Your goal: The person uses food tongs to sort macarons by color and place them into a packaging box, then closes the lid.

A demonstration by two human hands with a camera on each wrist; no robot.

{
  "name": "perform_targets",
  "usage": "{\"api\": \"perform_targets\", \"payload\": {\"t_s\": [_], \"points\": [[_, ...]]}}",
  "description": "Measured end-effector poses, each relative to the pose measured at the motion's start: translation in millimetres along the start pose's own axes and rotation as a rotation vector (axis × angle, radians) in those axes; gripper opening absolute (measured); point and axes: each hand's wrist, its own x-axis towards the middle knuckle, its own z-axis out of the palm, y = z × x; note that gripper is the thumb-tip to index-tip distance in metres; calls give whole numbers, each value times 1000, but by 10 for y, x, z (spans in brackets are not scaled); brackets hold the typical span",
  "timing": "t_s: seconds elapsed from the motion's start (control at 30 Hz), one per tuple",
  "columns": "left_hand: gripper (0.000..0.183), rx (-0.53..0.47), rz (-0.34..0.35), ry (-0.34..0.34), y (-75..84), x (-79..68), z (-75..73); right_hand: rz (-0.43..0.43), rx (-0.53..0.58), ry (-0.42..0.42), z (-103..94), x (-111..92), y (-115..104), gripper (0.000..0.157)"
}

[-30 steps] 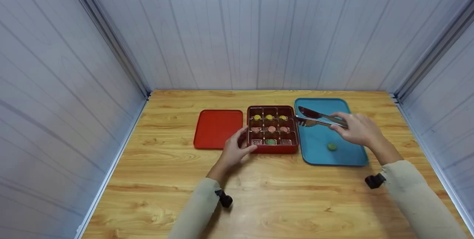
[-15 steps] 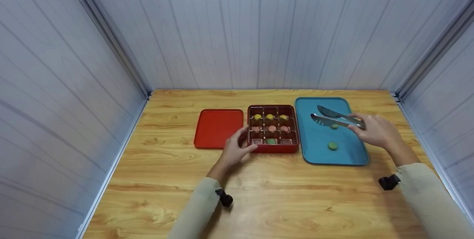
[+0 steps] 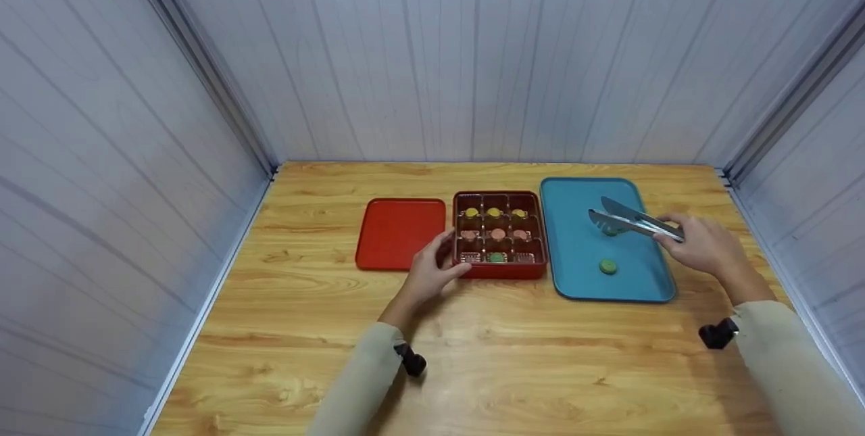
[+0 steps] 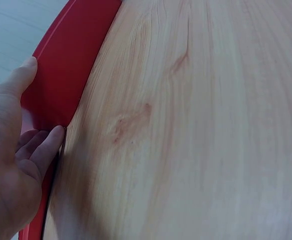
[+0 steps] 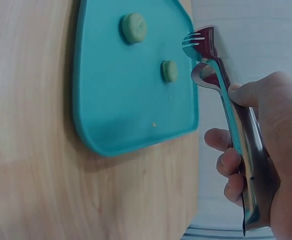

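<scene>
My left hand (image 3: 429, 270) holds the near left corner of a dark red box (image 3: 499, 270), thumb at the front wall and fingers along the left side. In the left wrist view its thumb lies on the red wall (image 4: 65, 65). Clear dividers split the box into compartments, with yellow macarons at the back, pink ones in the middle and one green in the front row. My right hand (image 3: 699, 243) grips metal tongs (image 5: 248, 150), their jaws apart over a green macaron (image 5: 170, 71) on the blue tray (image 3: 574, 274). Another green macaron (image 3: 607, 266) lies nearer the front.
A flat red lid (image 3: 395, 233) lies left of the box. The blue tray stands close to the box's right side. Wood tabletop (image 3: 500, 355) extends in front, and white panel walls (image 3: 473, 57) enclose the back and sides.
My right hand has moved the tongs right, from beside the box's edge to over the back green macaron on the tray. The left hand and the box hold their place.
</scene>
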Motion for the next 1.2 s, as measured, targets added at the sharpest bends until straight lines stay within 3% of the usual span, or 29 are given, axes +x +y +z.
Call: {"api": "perform_targets", "payload": {"t_s": [0.37,1.2], "points": [[87,-9,1,1,17,-4,2,36,28,-14,145,16,114,50],[86,-31,5,-15,-11,10,-3,50,39,-19,155,-5,173,38]]}}
